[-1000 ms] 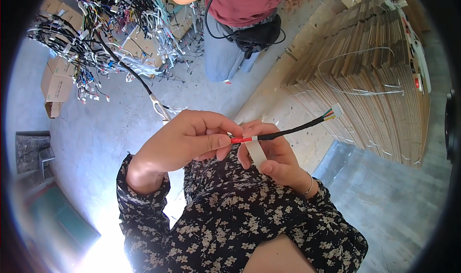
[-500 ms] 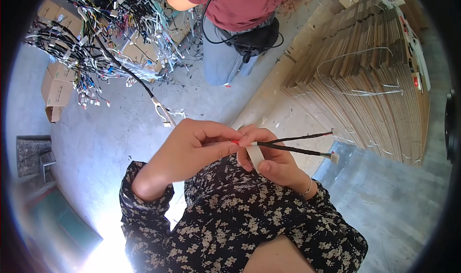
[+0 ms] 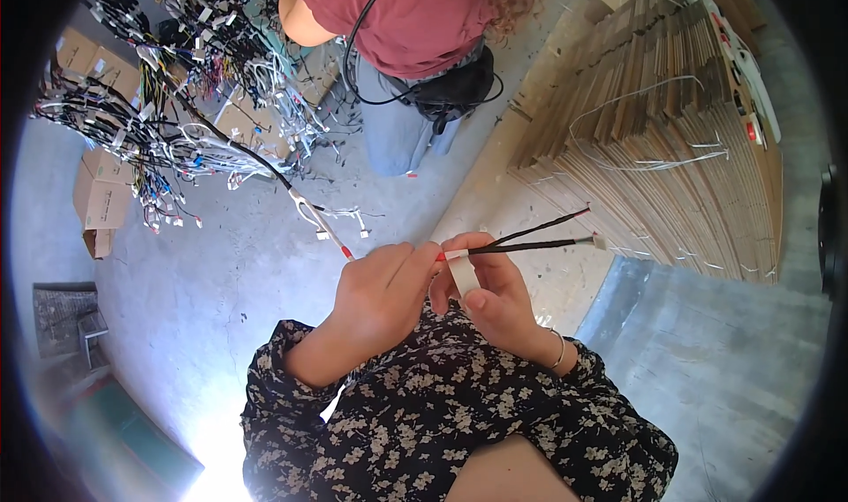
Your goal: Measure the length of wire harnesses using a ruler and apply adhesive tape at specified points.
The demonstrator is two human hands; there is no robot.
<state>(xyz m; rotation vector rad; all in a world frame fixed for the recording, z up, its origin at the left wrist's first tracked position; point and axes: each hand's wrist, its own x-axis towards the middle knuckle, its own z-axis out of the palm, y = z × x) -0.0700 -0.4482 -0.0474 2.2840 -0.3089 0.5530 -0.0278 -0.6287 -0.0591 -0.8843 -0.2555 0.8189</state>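
A long wire harness (image 3: 530, 247) runs down from the pile at upper left and passes through both my hands. My left hand (image 3: 382, 288) is closed around its red-marked stretch, and the fingers hide part of it. Close beside it, my right hand (image 3: 502, 301) grips the spot where the harness forks, together with a roll of white tape (image 3: 464, 277). White tape lies around the harness at that fork. Two black-sleeved branches stick out to the right; the lower one ends in a white connector (image 3: 600, 241).
Hanging wire harnesses (image 3: 212, 69) fill the upper left, with cardboard boxes (image 3: 104, 188) beside them. Ahead, a person in a red shirt (image 3: 402, 21) faces away, wearing a black waist bag (image 3: 455, 91). Flat cardboard sheets (image 3: 654, 158) stand stacked at right.
My left hand has turned, its back now upward, and closed over the red stretch. The forked branches have tilted upward and shifted slightly left. The view has moved slightly.
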